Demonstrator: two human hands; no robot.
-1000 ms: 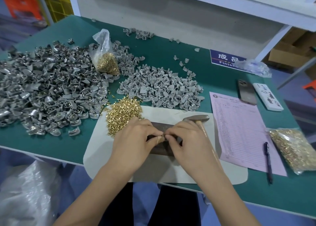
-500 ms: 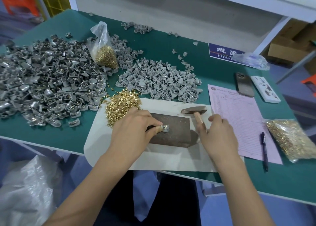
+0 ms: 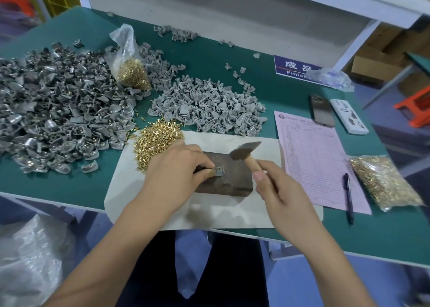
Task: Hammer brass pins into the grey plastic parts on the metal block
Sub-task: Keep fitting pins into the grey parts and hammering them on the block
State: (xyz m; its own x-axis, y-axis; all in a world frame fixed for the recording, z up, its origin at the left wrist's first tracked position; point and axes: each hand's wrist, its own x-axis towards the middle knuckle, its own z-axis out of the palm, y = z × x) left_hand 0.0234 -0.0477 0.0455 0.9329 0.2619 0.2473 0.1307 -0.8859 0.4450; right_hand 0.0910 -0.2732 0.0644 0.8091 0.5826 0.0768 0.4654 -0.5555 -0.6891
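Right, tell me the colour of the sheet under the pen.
Pink, printed with ruled lines; the sheet under the pen shows best in the head view.

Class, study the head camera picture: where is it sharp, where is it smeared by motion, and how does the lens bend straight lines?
Head view: the hammer head and the right hand are smeared by motion; the left hand, the grey part on the metal block and the loose brass pins read fairly sharp; the table edge bows with wide-angle distortion; lighting is soft, shadows faint.
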